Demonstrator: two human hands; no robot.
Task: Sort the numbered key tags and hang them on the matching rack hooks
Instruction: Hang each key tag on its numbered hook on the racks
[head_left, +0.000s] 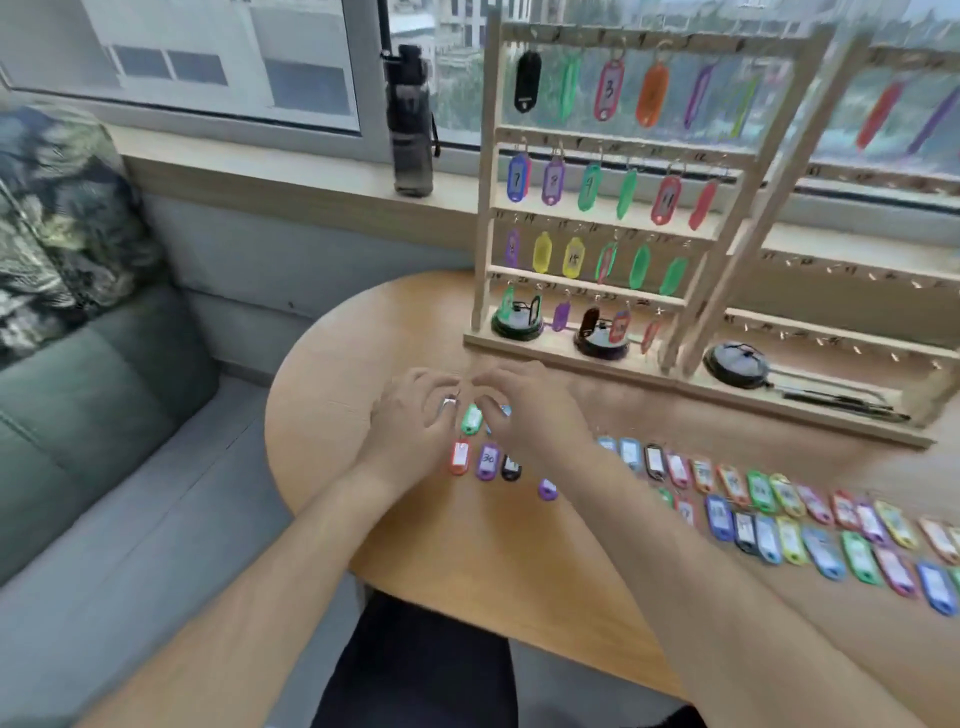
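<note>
Round wooden table (322, 395) by the window, both hands busy.
Left hand (415, 421) and right hand (524, 410) curl fingers together over a green tag (471, 420); actual grip too blurred to call. Rack (485, 234) stands just beyond them, loose tags (761, 491) line up off the right hand.

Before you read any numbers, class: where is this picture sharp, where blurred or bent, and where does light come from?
Head view: daylight from the window backlights the left pale wooden rack; the purple plastic tag marked 30 reads clearly; the right wooden rack and the coloured tags lying at far right smear; wide-angle distortion leans the rack posts.
</note>
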